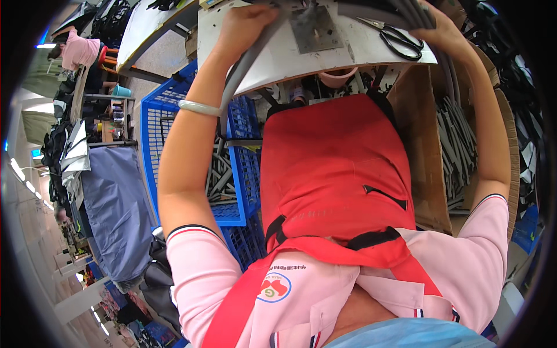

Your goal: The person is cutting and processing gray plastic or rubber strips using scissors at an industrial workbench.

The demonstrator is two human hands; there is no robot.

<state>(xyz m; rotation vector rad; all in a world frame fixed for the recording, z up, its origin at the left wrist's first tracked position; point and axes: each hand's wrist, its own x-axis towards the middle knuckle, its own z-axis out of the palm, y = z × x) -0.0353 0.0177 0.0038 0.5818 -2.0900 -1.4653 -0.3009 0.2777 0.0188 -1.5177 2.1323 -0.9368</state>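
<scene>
Both your hands hold grey strips at the desk.

Your left hand (246, 26) has its fingers curled around a grey strip (243, 69) hanging over the desk's (301, 58) near edge; your right hand (444, 29) has its fingers closed on a bundle of strips (400, 13) at the far right corner, beside black scissors (400, 39).

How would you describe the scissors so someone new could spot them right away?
Start at the white worktable at the top of the view. Near its right edge, beside the right hand, lie the scissors. Their black loop handles and bright blades set them apart from the grey strips alongside.
</scene>
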